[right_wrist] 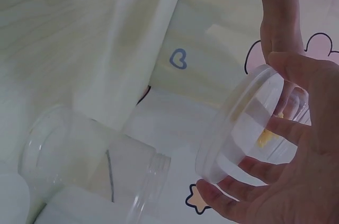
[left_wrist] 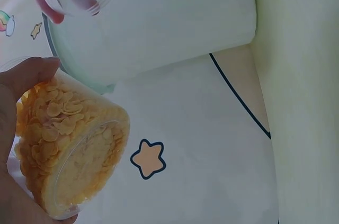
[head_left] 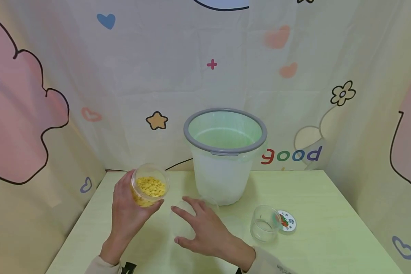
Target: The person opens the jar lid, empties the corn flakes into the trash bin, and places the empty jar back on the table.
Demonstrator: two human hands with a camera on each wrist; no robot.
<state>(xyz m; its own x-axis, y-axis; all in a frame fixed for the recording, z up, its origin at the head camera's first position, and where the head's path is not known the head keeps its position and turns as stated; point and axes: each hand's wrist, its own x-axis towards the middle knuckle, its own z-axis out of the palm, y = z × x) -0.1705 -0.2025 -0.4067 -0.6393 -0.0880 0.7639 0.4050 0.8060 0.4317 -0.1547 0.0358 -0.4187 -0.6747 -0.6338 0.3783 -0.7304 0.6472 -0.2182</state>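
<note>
My left hand [head_left: 128, 205] grips a clear plastic jar [left_wrist: 114, 113] of yellow flakes [head_left: 150, 186]; its mouth is tilted toward the head camera. Beside it, at centre, my right hand [head_left: 207, 230] holds a clear round lid [right_wrist: 217, 134] by its rim, thumb on one side and fingers on the other. The lid is hard to make out in the head view. Behind the right hand, a faint clear rim [head_left: 212, 203] shows, mostly hidden. To the right on the table stands a clear jar [head_left: 263, 230] with no contents visible.
A pale green bucket [head_left: 222, 177] with a grey rim stands at the back of the light table [head_left: 315, 236]. A round printed disc [head_left: 288, 221] lies by the right-hand jar. Patterned cloth [head_left: 171, 57] hangs around the back and sides.
</note>
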